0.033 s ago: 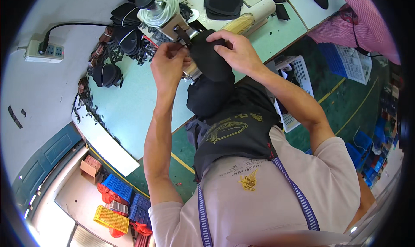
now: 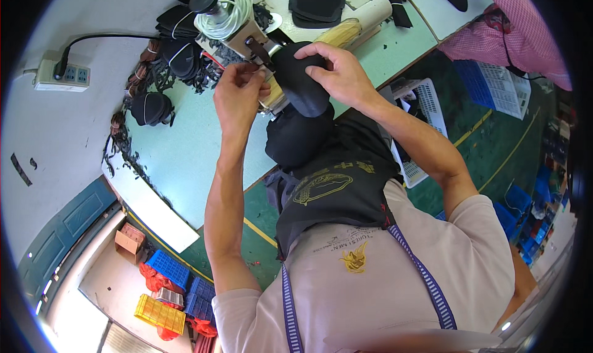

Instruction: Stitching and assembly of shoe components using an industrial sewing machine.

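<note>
The right hand [image 2: 338, 75], thumb and forefinger parted, touches a smooth, black, oval fabric piece [image 2: 299, 84]. The left hand [image 2: 238, 93] curls, its grip unclear.

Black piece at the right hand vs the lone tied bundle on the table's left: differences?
Shape: the black piece is a long, smooth oval; the tied bundle is a compact, rounded lump.
Tie: a pale band crosses the tied bundle; none shows on the black piece.
Contact: the right hand touches the black piece; no hand touches the tied bundle.
Both are black.
</note>
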`<control>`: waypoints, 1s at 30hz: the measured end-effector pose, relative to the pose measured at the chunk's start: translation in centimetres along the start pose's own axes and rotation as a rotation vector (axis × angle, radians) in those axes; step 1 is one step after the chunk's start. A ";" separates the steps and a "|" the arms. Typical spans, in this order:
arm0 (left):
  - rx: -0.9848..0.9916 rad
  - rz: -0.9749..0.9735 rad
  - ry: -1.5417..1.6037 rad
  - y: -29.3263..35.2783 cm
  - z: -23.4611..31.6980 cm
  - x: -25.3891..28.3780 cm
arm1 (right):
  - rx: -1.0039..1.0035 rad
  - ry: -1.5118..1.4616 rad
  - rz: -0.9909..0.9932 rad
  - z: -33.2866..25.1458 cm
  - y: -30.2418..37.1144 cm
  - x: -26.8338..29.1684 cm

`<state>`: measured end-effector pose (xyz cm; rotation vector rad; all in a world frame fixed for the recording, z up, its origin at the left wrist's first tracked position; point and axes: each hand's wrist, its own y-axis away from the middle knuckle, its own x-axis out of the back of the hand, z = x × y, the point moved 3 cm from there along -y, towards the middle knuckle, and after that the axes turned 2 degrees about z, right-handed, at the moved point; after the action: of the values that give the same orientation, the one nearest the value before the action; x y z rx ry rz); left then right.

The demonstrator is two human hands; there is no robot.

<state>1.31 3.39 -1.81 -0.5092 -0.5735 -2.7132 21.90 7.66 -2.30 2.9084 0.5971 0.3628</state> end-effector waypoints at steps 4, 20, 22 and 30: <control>0.092 -0.172 0.129 1.4 0.0 0.9 | -0.082 -0.251 -0.076 -0.5 1.8 -0.6; -0.090 -0.140 -0.603 -2.8 1.8 1.9 | -0.409 -0.690 -0.146 0.6 2.9 -5.6; -0.167 -0.047 -0.585 -2.3 2.2 0.7 | -0.218 -0.412 -0.008 1.2 2.2 -4.5; 0.003 0.110 -0.233 2.9 -2.0 1.8 | 0.506 0.174 0.444 -5.3 -1.8 4.6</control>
<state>0.31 -0.44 -1.85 -0.8377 -0.5889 -2.5667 23.95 11.64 3.38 3.5201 0.0453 0.5978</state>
